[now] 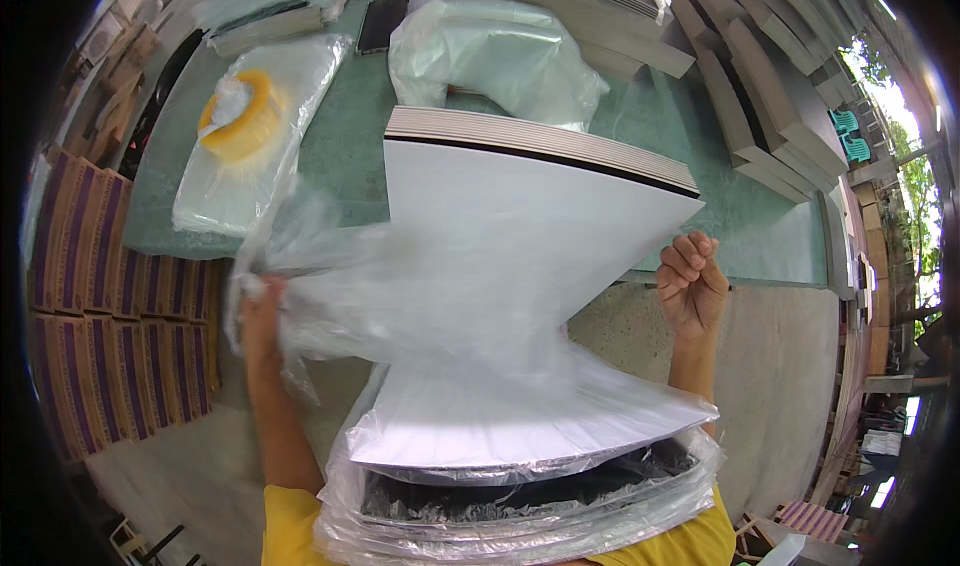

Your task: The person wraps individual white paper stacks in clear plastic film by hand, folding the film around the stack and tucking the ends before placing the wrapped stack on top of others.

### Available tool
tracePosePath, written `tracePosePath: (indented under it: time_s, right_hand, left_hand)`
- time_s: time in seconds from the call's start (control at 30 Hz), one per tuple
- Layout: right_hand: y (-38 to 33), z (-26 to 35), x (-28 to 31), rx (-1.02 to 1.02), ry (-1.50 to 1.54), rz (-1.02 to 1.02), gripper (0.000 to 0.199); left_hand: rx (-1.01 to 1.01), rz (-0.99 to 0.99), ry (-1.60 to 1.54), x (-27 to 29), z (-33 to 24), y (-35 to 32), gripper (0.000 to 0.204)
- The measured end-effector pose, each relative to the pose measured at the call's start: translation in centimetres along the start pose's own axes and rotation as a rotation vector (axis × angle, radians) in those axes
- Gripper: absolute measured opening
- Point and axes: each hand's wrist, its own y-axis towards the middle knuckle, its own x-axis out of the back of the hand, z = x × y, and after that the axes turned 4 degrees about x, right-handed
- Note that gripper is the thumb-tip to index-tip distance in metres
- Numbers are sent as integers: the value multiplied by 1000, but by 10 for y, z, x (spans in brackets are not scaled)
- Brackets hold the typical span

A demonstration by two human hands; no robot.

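Where the view is nearest, a plastic-wrapped pile [520, 543] with a dark opening is seen between the forearms. Blurred clear film [340, 281] is gripped by the left hand [262, 304], out to the left, and is spread partly over a white-faced stack of boards [530, 191]. By this stack the middle of the green table [765, 241] is covered. The right hand [693, 281], well apart from the left, is raised near the stack's right corner, fingers curled; whether anything is pinched cannot be told. On the cartons [90, 246] at left, purple printed bands are borne, their lettering too small to be read. Beyond, a yellow tape roll [245, 144] is laid on flat plastic bags [230, 203]; the far side is crowded by crumpled plastic [490, 41], a dark flat object [381, 26] and grey boards [790, 116]. Farthest right, teal stools [850, 136] are seen.
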Motion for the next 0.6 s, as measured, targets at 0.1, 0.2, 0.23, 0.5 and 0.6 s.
tracePosePath:
  time_s: [0.1, 0.2, 0.23, 0.5, 0.6]
  right_hand:
    - [-5, 13, 25, -77, -451, 316, 26]
    - [-14, -13, 9, -377, -1267, 277, 41]
    - [-14, -29, 5, -461, -1361, 331, 48]
    - [32, -117, -45, -462, -1263, 482, 44]
    - [42, -129, -68, -296, -1431, 579, 36]
  left_hand:
    - [-163, 34, -246, 33, 9, 20, 35]
    - [-292, 57, -125, 11, -10, 1, 21]
    - [-339, 135, -35, -2, -14, -3, 14]
    - [-485, 290, -121, -25, -31, -32, 11]
    - [-549, 318, -170, -27, -42, -46, 6]
